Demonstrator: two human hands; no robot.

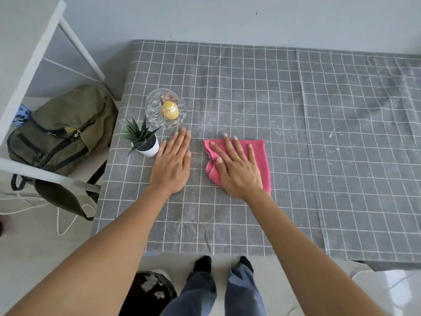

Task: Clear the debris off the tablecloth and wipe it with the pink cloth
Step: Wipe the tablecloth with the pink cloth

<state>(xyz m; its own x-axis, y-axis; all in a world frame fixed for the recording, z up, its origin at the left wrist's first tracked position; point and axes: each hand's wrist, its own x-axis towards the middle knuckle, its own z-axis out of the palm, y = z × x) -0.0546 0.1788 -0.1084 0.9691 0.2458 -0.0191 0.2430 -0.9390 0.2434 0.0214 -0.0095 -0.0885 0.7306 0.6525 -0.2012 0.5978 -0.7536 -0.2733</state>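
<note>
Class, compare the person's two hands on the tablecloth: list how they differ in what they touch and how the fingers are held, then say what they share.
The right hand presses on the pink cloth; the left hand lies on the bare tablecloth. The right hand's fingers are spread; the left hand's are close together. The left hand sits nearer the potted plant and glass bowl. Both lie flat, palm down, fingers pointing away from the person.
</note>
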